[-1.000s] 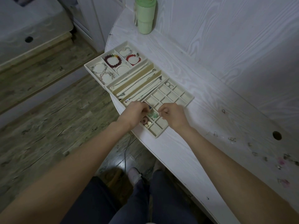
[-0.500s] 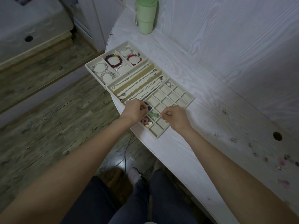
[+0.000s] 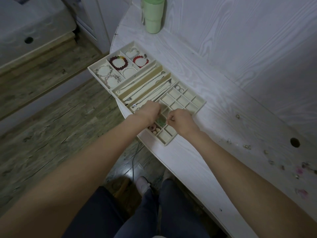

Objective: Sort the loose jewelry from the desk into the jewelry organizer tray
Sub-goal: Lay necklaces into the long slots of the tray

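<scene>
White wood-grain bench (image 3: 197, 69) curves along the right w/ a matching wall behind, plank floor to the left, green tumbler (image 3: 151, 16) at the far end.

Head view (only one we have): our jewelry organizer tray (image 3: 199, 107) lies diagonally near the bench edge, long axis running from far-left to near-right. Bracelets (image 3: 118, 63) fill the far section, necklace chains (image 3: 151, 86) the long middle slots, and the small-cell grid sits nearest us w/ rings (image 3: 179, 88) in a far cell plus green and pink bits in near cells. Our left hand (image 3: 149, 112) is curled over the grid's left edge; our right hand (image 3: 181, 121) is curled just beside it, thumb and forefinger drawn together as if pinching sth tiny. Can't tell what either holds, if anything: too small, and the fingers hide it.

Loose jewelry (image 3: 247, 146) is scattered on the bench well to our right, toward the cable hole (image 3: 295, 142) and beyond, apart from the tray. We judge the next pick-up turns on that: the pieces lie rightward of both hands, so our right hand is nearer and the trip back runs leftward to the open grid cells.
</scene>
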`<state>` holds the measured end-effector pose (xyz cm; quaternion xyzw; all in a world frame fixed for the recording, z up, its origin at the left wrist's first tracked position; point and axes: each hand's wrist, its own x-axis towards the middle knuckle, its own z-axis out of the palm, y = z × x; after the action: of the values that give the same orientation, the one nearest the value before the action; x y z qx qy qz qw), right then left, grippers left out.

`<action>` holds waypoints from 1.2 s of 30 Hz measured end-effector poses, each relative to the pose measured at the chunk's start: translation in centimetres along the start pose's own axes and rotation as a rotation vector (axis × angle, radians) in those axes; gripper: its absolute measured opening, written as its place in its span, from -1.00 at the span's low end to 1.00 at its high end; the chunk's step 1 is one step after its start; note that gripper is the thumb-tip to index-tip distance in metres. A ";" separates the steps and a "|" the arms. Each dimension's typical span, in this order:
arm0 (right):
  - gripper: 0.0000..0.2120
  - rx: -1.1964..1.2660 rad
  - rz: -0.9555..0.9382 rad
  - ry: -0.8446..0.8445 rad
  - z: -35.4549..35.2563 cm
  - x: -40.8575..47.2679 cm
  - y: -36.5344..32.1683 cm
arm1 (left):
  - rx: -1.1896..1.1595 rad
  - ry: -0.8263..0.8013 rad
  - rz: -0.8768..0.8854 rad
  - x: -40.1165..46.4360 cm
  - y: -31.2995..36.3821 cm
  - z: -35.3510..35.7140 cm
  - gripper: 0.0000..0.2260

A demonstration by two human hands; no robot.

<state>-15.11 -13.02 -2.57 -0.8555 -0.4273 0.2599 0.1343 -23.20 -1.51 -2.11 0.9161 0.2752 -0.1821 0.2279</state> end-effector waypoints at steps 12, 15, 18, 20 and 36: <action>-0.76 -0.157 -0.110 -0.034 0.4 0.0 0.0 | 0.021 -0.041 0.046 -0.4 0.9 -0.3 -0.79; -0.71 -0.169 -0.103 -0.039 0.3 0.0 -0.2 | 0.016 -0.012 0.089 -0.5 0.4 0.3 -0.77; -0.69 -0.195 -0.088 -0.025 0.2 -0.1 -0.5 | -0.002 0.035 0.109 -0.7 -0.1 0.6 -0.76; -0.72 -0.198 -0.075 -0.007 0.3 -0.2 -0.6 | -0.011 0.069 0.118 -1.0 -0.6 0.7 -0.79; -0.85 -0.009 0.098 0.071 0.6 -0.2 -0.6 | -0.047 0.169 0.159 -1.2 -0.4 1.9 -0.84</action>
<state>-15.95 -12.80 -2.70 -0.8847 -0.3810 0.2336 0.1327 -24.81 -2.72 -3.26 0.9415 0.2242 -0.0791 0.2388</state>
